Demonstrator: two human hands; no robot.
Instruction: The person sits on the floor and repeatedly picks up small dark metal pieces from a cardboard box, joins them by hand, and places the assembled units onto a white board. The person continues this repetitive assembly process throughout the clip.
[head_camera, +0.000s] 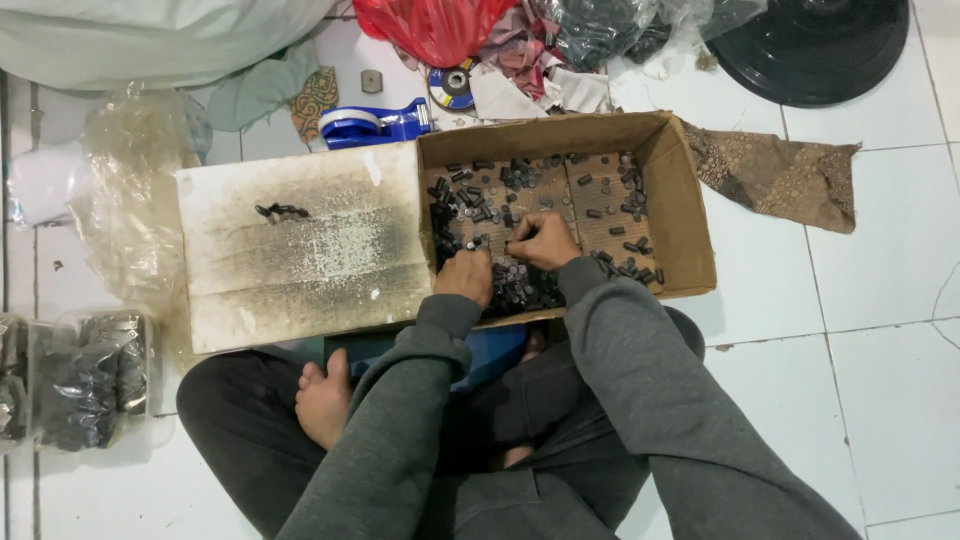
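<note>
left hand (464, 277) curled into small black cylinders (515, 285), near edge of cardboard box (690, 200) | right hand (545, 240) pinching pieces mid-box | likely hard, light, roll-prone; pinch by sides

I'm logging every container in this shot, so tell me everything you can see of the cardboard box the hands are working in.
The shallow brown cardboard box sits open on the white tiled floor, in front of the seated person. Many small dark cylindrical pieces are scattered on its bottom, thickest along its left and near sides. Its long left flap is folded out flat, soot-stained and pale, with a few of the pieces lying on it. The left hand and the right hand both rest inside, on the pieces. A patterned brown cloth lies against its right side.
</note>
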